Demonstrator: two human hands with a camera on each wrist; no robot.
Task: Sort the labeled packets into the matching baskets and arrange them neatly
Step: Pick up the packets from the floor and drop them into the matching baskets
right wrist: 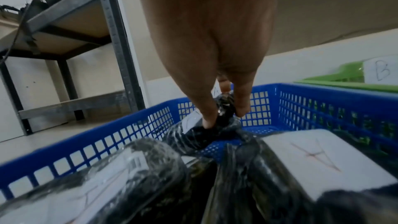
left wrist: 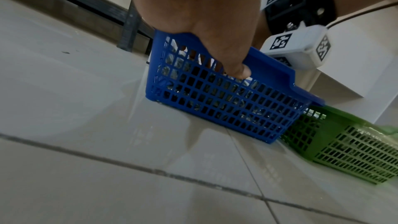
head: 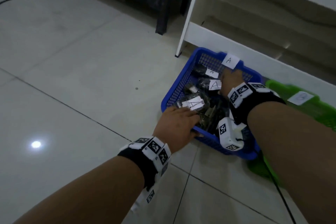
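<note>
A blue mesh basket (head: 179,85) stands on the floor with a paper "A" label (head: 230,60) on its far rim. Several black packets in clear wrap lie inside, two showing A labels (head: 195,104) (head: 215,84). My left hand (head: 189,123) grips the basket's near rim; in the left wrist view its thumb (left wrist: 239,71) presses the outside of the basket wall (left wrist: 226,105) and its fingers hook inside. My right hand (head: 231,78) reaches to the far side of the basket. In the right wrist view it (right wrist: 225,118) pinches a black packet (right wrist: 193,139) between thumb and fingers.
A green mesh basket (head: 323,112) with a "B" label (right wrist: 381,70) sits right beside the blue one. A white cabinet base (head: 236,42) runs behind both baskets. A dark metal rack leg (head: 164,5) stands at the back. Tiled floor (head: 72,78) spreads to the left.
</note>
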